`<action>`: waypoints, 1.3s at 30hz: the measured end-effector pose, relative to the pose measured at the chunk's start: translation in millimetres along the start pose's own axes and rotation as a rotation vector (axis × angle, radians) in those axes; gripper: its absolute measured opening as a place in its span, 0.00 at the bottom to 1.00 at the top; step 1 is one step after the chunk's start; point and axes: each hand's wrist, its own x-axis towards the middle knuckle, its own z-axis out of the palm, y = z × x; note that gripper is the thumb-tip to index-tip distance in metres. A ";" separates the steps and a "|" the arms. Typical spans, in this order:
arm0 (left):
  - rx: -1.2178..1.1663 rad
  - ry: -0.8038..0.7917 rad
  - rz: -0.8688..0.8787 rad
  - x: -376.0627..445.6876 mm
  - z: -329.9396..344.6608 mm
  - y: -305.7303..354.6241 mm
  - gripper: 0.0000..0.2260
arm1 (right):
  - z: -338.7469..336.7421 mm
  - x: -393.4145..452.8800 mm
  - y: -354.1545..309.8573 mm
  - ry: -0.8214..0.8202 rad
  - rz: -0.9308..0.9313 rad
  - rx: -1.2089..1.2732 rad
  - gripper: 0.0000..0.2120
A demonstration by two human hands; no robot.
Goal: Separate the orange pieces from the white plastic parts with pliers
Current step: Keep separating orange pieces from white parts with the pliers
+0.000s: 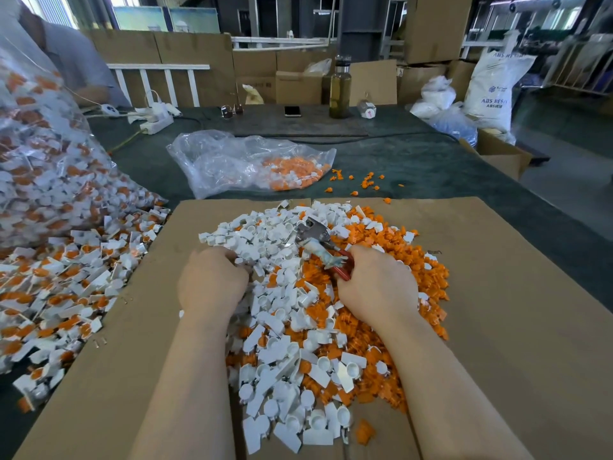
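Cardboard sheet (497, 293) | right hand (378, 287) grips pliers (320, 242) | left hand (210, 280) curled in white parts (275, 327), contents unclear

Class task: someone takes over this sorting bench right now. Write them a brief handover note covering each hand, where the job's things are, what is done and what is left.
Right hand grips the pliers, head pointing away over the pile.
Left hand has curled fingers in the white parts; what it holds is hidden.
Done: loose white parts and orange pieces heaped on the cardboard.
Left: unseparated parts spilling from the big bag at left.
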 end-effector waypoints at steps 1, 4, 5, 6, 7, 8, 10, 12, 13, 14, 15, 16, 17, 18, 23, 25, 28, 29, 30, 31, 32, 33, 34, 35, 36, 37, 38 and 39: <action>0.011 0.009 0.010 0.3 0.3 0.3 0.08 | 0.4 -0.2 -0.1 -0.004 -0.003 0.004 0.08; 0.017 0.024 0.015 -0.5 -0.9 1.3 0.10 | 0.8 -0.2 -0.6 -0.015 -0.011 0.023 0.08; 0.005 0.026 0.014 -0.7 -0.8 1.2 0.10 | 0.6 -0.1 -1.1 -0.018 -0.018 0.022 0.09; -0.016 0.035 0.011 -0.9 -0.6 1.4 0.09 | 0.6 0.0 -1.4 -0.021 -0.028 0.017 0.10; -0.046 0.043 0.003 -1.2 -0.7 1.9 0.08 | 0.5 0.2 -1.8 -0.023 -0.037 0.011 0.12; -0.087 0.056 -0.004 -0.9 -0.2 2.2 0.08 | 0.2 0.4 -2.1 -0.026 -0.042 0.006 0.13; -0.179 0.092 0.002 -1.6 0.4 4.1 0.08 | -0.2 1.0 -2.1 -0.038 -0.045 0.000 0.13; -0.279 0.131 0.028 -3.3 0.1 7.1 0.07 | -0.7 1.4 -1.6 -0.049 -0.052 -0.003 0.12; -0.335 0.144 0.045 -4.4 -0.1 8.1 0.07 | -1.2 1.6 -1.5 -0.051 -0.058 0.000 0.12; -0.395 0.150 0.060 -5.4 -0.4 8.9 0.07 | -1.8 1.6 -1.5 -0.053 -0.064 0.005 0.12; -0.458 0.144 0.064 -6.3 -1.1 9.9 0.07 | -2.0 1.6 -2.0 -0.053 -0.069 0.012 0.12; -0.523 0.128 0.055 -6.9 -2.1 10.8 0.08 | -2.0 1.3 -2.5 -0.050 -0.073 0.016 0.11; -0.590 0.104 0.033 -7.3 -3.3 11.9 0.09 | -1.9 1.0 -3.1 -0.047 -0.077 0.019 0.12; -0.660 0.076 0.002 -7.6 -4.8 13.0 0.10 | -1.6 0.8 -3.5 -0.042 -0.079 0.021 0.12; -0.829 -0.036 -0.073 -12.9 -9.7 18.4 0.09 | -2.0 0.4 -3.4 -0.060 -0.107 0.036 0.14; -0.808 -0.010 -0.040 -14.8 -9.5 19.8 0.08 | -2.2 0.3 -3.7 -0.076 -0.116 0.043 0.13; -0.829 0.015 -0.018 -15.3 -9.4 22.2 0.05 | -2.0 0.5 -4.2 -0.072 -0.107 0.047 0.11; -0.839 0.011 -0.010 -15.4 -9.1 23.1 0.03 | -1.9 0.6 -4.4 -0.072 -0.103 0.047 0.10; -0.847 0.007 -0.004 -15.6 -9.0 24.3 0.02 | -2.0 0.5 -4.6 -0.074 -0.103 0.045 0.10; -0.857 0.005 0.000 -16.1 -9.2 25.1 0.02 | -2.1 0.5 -4.7 -0.079 -0.104 0.040 0.11; -0.873 0.002 -0.002 -16.5 -9.2 25.9 0.03 | -2.2 0.7 -4.9 -0.085 -0.106 0.035 0.11; -0.891 0.000 -0.010 -16.9 -9.4 26.4 0.04 | -2.3 0.9 -5.0 -0.090 -0.106 0.031 0.11; -0.901 -0.001 -0.020 -17.3 -9.9 27.1 0.05 | -2.4 1.2 -5.0 -0.094 -0.106 0.029 0.11; -0.898 0.001 -0.027 -17.6 -10.2 27.7 0.06 | -2.4 1.6 -5.2 -0.096 -0.105 0.028 0.10; -0.888 0.003 -0.029 -17.9 -10.4 28.3 0.07 | -2.4 1.7 -5.4 -0.096 -0.104 0.028 0.09; -0.878 0.008 -0.026 -18.5 -10.5 28.6 0.08 | -2.5 1.7 -5.6 -0.094 -0.104 0.028 0.09; -0.869 0.015 -0.020 -19.3 -10.6 28.9 0.09 | -2.7 1.4 -5.6 -0.089 -0.103 0.027 0.08; -0.856 0.025 -0.012 -19.7 -10.3 28.8 0.09 | -2.7 1.3 -5.8 -0.082 -0.101 0.025 0.08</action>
